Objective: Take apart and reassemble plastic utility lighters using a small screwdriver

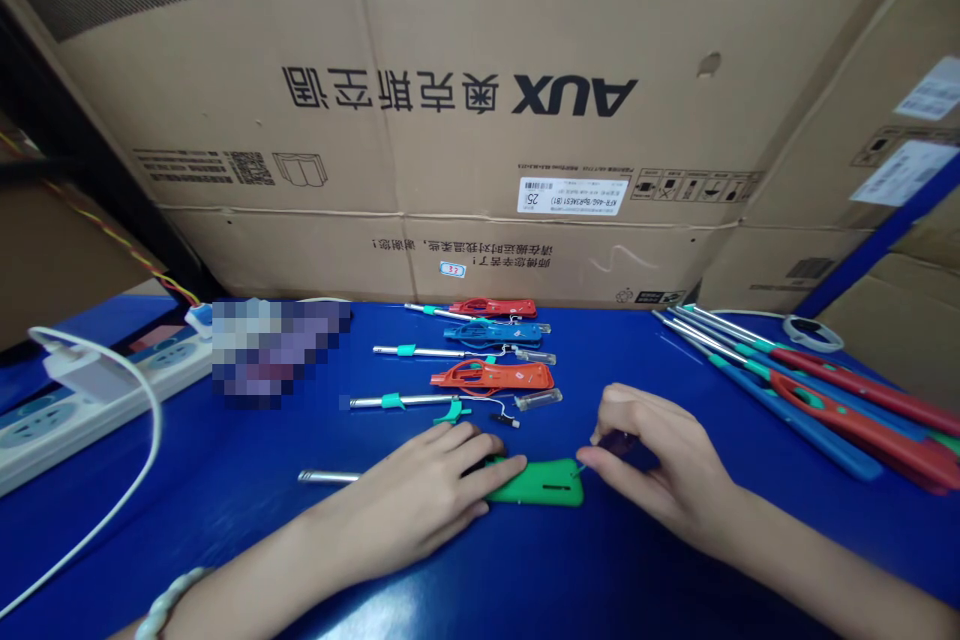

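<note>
A green long-nosed lighter handle (534, 482) lies on the blue table under my left hand (442, 480), whose fingers press and hold it. Its silver metal tube (328, 477) sticks out to the left of that hand. My right hand (660, 460) is closed in a pinch at the right end of the green handle. Between its fingers is a small thin tool (616, 444) with a dark handle, mostly hidden; its tip touches or nearly touches the handle's end. Just beyond my left hand lies a small teal plastic piece (452, 412).
Taken-apart lighters lie in rows behind: an orange handle shell (495, 377), a blue shell (495, 333), a red shell (499, 307), metal tubes (409, 402) and clear fuel tanks (538, 400). Several whole lighters (847, 390) are piled right. A power strip (112, 400) stands left; a cardboard box (450, 150) walls the back.
</note>
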`<state>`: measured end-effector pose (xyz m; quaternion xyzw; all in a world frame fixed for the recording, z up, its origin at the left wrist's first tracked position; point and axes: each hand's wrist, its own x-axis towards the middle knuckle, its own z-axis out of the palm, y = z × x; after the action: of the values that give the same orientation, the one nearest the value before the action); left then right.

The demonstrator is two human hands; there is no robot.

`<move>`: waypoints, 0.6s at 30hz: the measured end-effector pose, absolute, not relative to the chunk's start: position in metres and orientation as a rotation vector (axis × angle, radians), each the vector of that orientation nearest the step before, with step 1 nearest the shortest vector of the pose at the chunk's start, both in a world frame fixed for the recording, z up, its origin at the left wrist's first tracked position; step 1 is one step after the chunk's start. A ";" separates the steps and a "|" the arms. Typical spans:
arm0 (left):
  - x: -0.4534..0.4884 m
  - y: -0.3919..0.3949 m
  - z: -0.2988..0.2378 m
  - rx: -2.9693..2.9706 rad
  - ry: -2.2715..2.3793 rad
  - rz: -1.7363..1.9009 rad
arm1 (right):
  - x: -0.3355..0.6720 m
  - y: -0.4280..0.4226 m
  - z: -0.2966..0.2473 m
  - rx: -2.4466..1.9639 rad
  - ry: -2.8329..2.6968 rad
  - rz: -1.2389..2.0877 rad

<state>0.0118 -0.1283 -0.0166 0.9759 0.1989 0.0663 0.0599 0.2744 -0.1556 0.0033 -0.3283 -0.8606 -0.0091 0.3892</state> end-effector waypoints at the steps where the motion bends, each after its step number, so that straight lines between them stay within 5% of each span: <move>1: 0.011 -0.128 -0.015 2.931 0.605 0.196 | 0.275 -0.154 0.004 -0.851 -2.171 -0.045; 9: 0.005 -0.122 -0.010 2.699 0.665 0.213 | 0.291 -0.136 0.002 -1.096 -1.937 -0.280; 18: 0.005 -0.121 -0.007 2.701 0.656 0.252 | 0.297 -0.118 -0.011 -1.173 -2.317 -0.778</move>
<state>0.0049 -0.1212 -0.0070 0.9530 0.2313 0.0887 0.1743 0.2969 -0.1177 -0.0111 -0.4227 -0.8349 -0.2804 0.2135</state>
